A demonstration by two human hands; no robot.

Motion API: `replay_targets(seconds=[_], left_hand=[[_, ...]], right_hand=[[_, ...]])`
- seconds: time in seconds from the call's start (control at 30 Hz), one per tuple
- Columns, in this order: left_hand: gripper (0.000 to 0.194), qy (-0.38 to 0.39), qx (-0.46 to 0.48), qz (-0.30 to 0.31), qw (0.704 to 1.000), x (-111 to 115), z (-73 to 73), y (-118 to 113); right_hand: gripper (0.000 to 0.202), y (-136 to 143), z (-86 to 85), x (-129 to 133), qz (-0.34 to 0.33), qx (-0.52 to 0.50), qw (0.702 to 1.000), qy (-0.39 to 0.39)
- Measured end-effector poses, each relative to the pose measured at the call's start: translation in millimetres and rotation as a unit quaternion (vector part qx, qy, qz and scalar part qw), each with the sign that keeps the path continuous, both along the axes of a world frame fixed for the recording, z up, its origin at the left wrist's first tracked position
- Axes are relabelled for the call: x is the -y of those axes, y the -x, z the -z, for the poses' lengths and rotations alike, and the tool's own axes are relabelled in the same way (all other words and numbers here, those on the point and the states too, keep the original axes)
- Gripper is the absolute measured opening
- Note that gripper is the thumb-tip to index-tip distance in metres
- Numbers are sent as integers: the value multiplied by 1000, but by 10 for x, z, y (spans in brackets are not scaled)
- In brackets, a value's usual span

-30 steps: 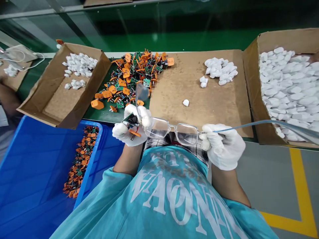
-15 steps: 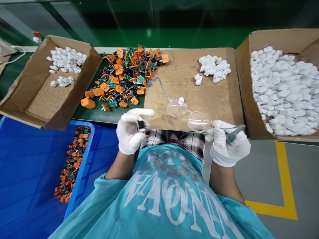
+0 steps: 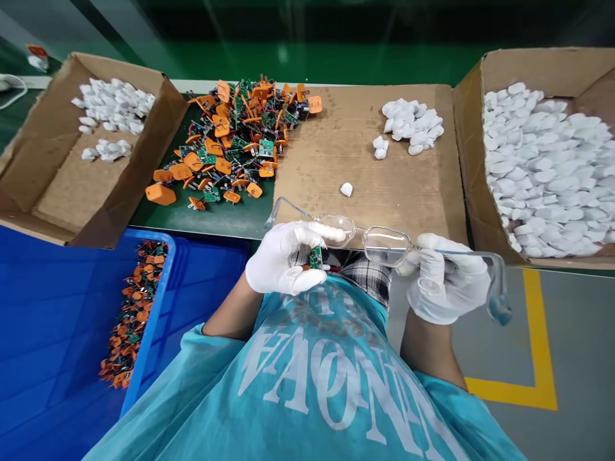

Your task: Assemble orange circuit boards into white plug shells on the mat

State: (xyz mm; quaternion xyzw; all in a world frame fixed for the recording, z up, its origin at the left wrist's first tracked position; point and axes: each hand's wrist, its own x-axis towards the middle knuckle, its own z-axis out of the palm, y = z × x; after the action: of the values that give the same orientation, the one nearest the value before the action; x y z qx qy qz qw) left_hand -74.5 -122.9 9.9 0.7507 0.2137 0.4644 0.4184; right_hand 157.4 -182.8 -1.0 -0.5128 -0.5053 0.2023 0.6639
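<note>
My left hand (image 3: 281,259), in a white glove, pinches a small green circuit board (image 3: 316,257) between its thumb and fingers. My gloved right hand (image 3: 446,282) is closed at the hinge of a pair of clear-framed eyeglasses (image 3: 387,246). One arm of the glasses lies across the back of this hand, its clear tip hanging at the right. The other lens overlaps my left forefinger; whether they touch, I cannot tell. A single white shell (image 3: 346,189) lies on the cardboard sheet (image 3: 312,176) beyond the glasses.
Circuit boards with orange plug parts form a pile (image 3: 233,141) at the left. More white shells lie in a heap (image 3: 413,125) on the cardboard, in a right carton (image 3: 468,186) and in a left carton (image 3: 158,134). A blue bin (image 3: 158,307) holds orange parts below.
My left hand has moved right with the circuit board, toward the glasses. The eyeglasses have tilted and come nearer me on their left side. My right hand has hardly moved.
</note>
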Motion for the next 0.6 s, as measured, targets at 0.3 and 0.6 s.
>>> replay_targets(seconds=[0.3, 0.6], left_hand=[[38, 178, 131, 44, 974, -21, 34, 149], [41, 162, 148, -15, 975, 32, -66, 239]], right_hand=[[12, 21, -59, -10, 35, -31, 999, 21], [11, 71, -247, -21, 36, -51, 997, -41]])
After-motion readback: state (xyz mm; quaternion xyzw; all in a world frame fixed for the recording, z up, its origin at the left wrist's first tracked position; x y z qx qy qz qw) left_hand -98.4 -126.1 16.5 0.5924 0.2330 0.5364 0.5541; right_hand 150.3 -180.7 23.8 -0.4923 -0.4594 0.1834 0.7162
